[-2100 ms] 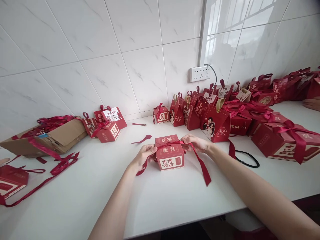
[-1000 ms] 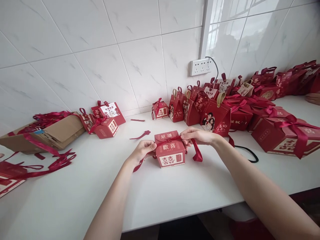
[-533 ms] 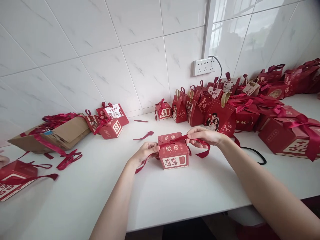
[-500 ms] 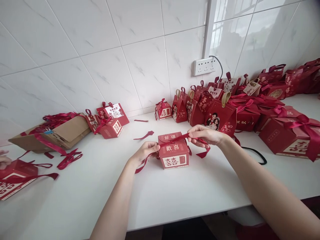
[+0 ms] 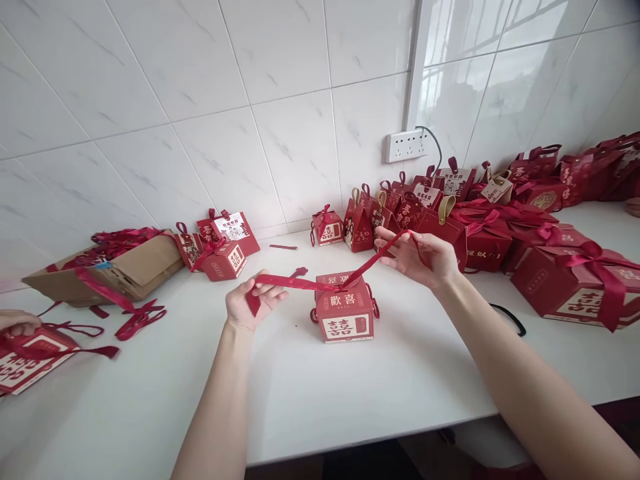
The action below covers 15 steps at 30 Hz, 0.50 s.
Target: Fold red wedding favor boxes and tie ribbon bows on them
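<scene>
A red gift box (image 5: 346, 320) with white panels and Chinese characters stands upright on the white table in front of me. A red ribbon (image 5: 295, 283) crosses its top, with both ends lifted off the lid. My left hand (image 5: 254, 300) grips one end to the left of the box, the tail hanging over the fingers. To the upper right, my right hand (image 5: 423, 259) pinches the other end, its remaining fingers spread. Thin red cords hang at both sides of the box.
Many finished red boxes (image 5: 570, 280) and small handled gift bags (image 5: 435, 230) crowd the right. A cardboard box (image 5: 145, 270) of ribbons sits left, near a few boxes (image 5: 226, 261). At the far left, another person's hand (image 5: 20, 323) rests on a red box. A socket strip (image 5: 407, 146) is on the wall.
Both hands have moved apart and up from the box, drawing the ribbon ends out to left and right. The other person's hand has come further into view at the left.
</scene>
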### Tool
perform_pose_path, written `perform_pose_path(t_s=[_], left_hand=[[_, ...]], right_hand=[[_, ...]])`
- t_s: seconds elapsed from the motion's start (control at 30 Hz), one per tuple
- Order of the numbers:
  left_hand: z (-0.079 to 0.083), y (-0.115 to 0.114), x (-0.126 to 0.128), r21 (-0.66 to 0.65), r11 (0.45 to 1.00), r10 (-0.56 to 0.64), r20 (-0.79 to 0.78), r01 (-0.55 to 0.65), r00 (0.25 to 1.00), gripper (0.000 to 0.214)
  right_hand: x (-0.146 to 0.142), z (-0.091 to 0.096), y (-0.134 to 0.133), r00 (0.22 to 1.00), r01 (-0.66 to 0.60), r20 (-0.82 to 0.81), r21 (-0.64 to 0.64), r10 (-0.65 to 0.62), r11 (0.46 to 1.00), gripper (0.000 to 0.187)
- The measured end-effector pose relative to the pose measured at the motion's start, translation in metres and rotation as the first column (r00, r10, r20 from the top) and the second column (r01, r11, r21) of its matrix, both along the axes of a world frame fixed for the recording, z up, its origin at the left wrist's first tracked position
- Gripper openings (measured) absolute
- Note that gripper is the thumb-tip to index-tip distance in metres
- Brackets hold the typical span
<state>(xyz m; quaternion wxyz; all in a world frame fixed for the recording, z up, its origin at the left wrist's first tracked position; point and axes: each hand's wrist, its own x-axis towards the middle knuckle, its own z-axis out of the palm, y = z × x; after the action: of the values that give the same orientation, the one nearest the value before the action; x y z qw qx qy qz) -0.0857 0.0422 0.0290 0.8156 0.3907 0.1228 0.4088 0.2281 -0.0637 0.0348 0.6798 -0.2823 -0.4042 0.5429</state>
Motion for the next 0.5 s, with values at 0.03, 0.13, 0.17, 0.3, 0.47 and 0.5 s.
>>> perform_pose_path(t_s=[0.03, 0.13, 0.17, 0.3, 0.47, 0.5], left_hand=[[0.001, -0.001, 0.001, -0.006, 0.999, 0.044, 0.013, -0.044, 0.999, 0.025], [0.007, -0.004, 0.008, -0.013, 0.989, 0.148, 0.063, -0.147, 0.987, 0.026], [0.011, -0.004, 0.012, -0.022, 0.986, 0.166, 0.094, -0.164, 0.982, 0.030], [0.044, -0.005, 0.034, -0.009, 0.989, 0.146, 0.167, -0.146, 0.975, 0.036], [0.087, -0.006, 0.065, 0.369, 0.917, 0.144, 0.045, -0.150, 0.989, 0.025], [0.091, -0.007, 0.069, 0.456, 0.873, 0.195, 0.005, -0.176, 0.981, 0.027]], right_hand=[[-0.002, 0.000, 0.000, 1.000, -0.018, 0.003, 0.019, 0.017, 1.000, 0.018], [-0.011, 0.004, 0.003, 0.999, -0.035, 0.034, 0.074, 0.032, 0.997, 0.032], [-0.016, 0.008, 0.005, 0.998, -0.038, 0.049, 0.084, 0.034, 0.996, 0.034], [-0.039, 0.041, 0.018, 0.978, -0.108, 0.189, 0.099, 0.088, 0.989, 0.021], [-0.074, 0.085, 0.030, 0.849, -0.041, 0.527, 0.140, -0.040, 0.989, 0.016], [-0.080, 0.089, 0.031, 0.834, -0.003, 0.544, 0.166, -0.089, 0.986, 0.018]])
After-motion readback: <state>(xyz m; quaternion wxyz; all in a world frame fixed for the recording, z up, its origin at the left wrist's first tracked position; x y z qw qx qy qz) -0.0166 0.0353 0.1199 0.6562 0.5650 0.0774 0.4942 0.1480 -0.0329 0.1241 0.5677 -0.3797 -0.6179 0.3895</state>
